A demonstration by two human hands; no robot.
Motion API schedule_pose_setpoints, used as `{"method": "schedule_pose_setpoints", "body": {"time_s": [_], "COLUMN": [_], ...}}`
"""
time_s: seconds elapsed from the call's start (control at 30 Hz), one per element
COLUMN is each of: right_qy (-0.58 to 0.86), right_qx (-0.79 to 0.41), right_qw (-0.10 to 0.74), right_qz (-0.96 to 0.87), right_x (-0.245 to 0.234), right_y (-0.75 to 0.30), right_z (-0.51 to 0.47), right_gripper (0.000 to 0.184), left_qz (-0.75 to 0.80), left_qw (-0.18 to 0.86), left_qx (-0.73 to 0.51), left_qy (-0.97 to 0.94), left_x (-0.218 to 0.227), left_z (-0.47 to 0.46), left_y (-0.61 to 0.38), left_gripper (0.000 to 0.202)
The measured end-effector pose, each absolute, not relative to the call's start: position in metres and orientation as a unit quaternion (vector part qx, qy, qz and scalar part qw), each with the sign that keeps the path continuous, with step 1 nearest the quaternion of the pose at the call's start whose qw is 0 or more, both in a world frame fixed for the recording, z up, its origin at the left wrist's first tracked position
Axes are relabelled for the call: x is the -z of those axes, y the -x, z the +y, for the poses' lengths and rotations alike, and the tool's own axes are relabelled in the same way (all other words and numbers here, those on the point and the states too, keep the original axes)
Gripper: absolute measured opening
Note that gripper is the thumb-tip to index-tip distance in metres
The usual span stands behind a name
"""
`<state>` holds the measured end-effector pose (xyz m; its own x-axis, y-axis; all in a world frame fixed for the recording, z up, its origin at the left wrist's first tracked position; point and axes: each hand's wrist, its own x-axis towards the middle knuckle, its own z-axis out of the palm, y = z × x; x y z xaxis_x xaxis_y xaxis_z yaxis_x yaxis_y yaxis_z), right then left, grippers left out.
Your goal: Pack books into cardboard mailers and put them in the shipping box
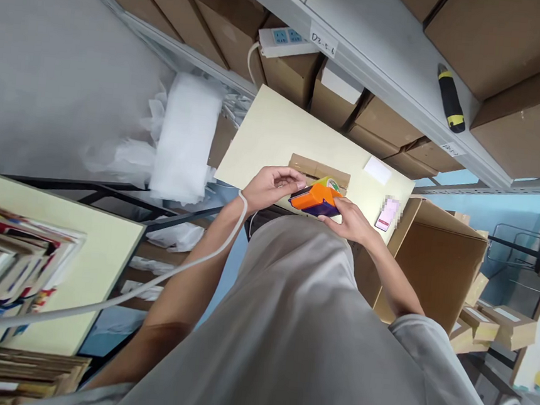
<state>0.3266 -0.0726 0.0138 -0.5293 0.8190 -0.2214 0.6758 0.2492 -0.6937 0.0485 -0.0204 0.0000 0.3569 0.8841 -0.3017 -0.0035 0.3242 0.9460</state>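
Grasping an orange and dark-blue tape dispenser (312,200) by its right end with the right hand (351,222), with fingers curled on the right side and thumb below on the near side. Poising the left hand (275,187) at the dispenser's left end, with thumb and fingertips drawn close together there; not being able to tell whether pinching something or merely touching. Holding the dispenser, with a roll of yellow tape (328,183) on its far side, around the near edge of a cream table (276,134), just on the near side of a brown carton (318,166) and partly hiding that carton. Wearing a grey shirt (300,293) and having a pale cord (199,257) run from the left wrist off toward the left.

Seeing a white slip of paper (377,170) on the right part of the table, with a lit, partly blurred phone (384,222) nearer. Finding a large open cardboard box (439,261) just beside the table's right side, and a white roll of wrapping (186,135) to the left. Facing a grey shelf (373,47) on the far side, bearing a black-and-yellow cutter (450,98) toward the right, with a white power strip (286,42) at the shelf's near edge, toward the left.
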Motion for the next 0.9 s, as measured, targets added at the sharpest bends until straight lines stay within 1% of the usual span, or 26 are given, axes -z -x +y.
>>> {"method": "schedule_pose_setpoints", "body": {"time_s": [0.3, 0.5, 0.73, 0.83, 0.9], "right_qy": [0.475, 0.498, 0.545, 0.515, 0.505], "right_qx": [-0.398, -0.42, -0.486, -0.544, -0.576], "right_qw": [0.085, 0.045, -0.001, -0.048, -0.091], "right_qz": [-0.78, -0.757, -0.683, -0.661, -0.636], "right_x": [-0.011, -0.015, -0.021, -0.03, -0.041], "right_y": [-0.326, -0.322, -0.319, -0.328, -0.338], "right_z": [-0.067, -0.06, -0.041, -0.028, -0.017], "right_gripper": [0.038, 0.03, 0.055, 0.062, 0.064], "left_qz": [0.469, 0.49, 0.531, 0.542, 0.56], "left_qw": [0.656, 0.656, 0.692, 0.702, 0.691], "left_qx": [-0.35, -0.348, -0.326, -0.314, -0.322], "left_qy": [-0.477, -0.457, -0.366, -0.338, -0.326], "left_x": [0.013, 0.028, 0.052, 0.06, 0.066], "left_z": [-0.02, -0.02, -0.025, -0.026, -0.022], "left_y": [-0.047, -0.048, -0.056, -0.058, -0.054], "left_gripper": [0.059, 0.063, 0.061, 0.058, 0.054]}}
